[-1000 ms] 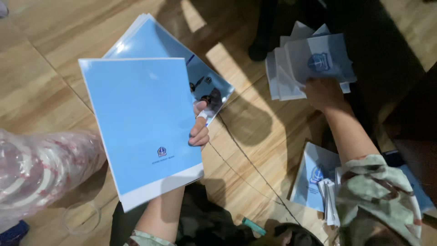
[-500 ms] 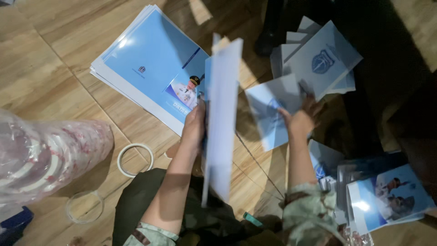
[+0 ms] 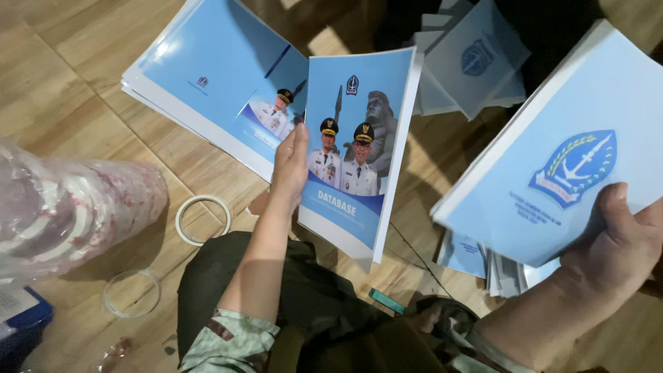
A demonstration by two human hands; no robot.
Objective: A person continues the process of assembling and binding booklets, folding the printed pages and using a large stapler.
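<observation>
My left hand (image 3: 290, 166) holds a thin blue booklet (image 3: 356, 148) upright by its left edge; its cover shows two uniformed figures and a statue. My right hand (image 3: 615, 242) grips a second, thicker light-blue booklet (image 3: 552, 145) with an anchor crest, held up at the right with its lower corner in my fingers. Both booklets hover above the wooden floor (image 3: 83, 90), over my lap.
A stack of blue booklets (image 3: 207, 76) lies on the floor beyond my left hand, another pile (image 3: 469, 62) farther back, more booklets (image 3: 483, 259) under my right hand. A tape ring (image 3: 202, 220), a clear ring (image 3: 131, 293) and a plastic-wrapped bundle (image 3: 69, 207) are at left.
The booklet in my left hand turned from edge-on to cover facing me. My right hand lifted a crest booklet from the floor up to the right.
</observation>
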